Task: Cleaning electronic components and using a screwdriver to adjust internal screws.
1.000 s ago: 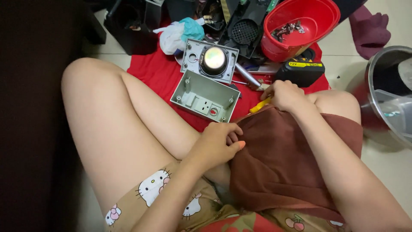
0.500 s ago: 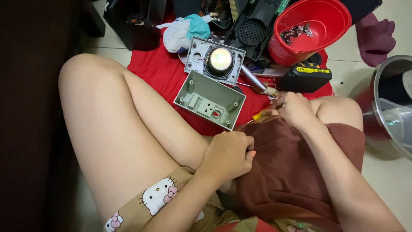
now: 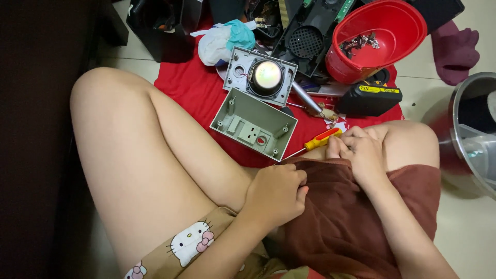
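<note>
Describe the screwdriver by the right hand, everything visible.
The screwdriver has a yellow handle with a red band, plastic by the look, and a thin metal shaft pointing lower left. It lies nearly flat on the red cloth, tilted slightly, between the grey box and the right hand, whose fingers seem to meet the handle's end.

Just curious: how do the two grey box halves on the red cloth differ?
The near half lies open side up, hollow, with a small red part inside; the far half is a flat panel carrying a round shiny speaker. The near half sits closer to the knee. Both are grey and rectangular.
</note>
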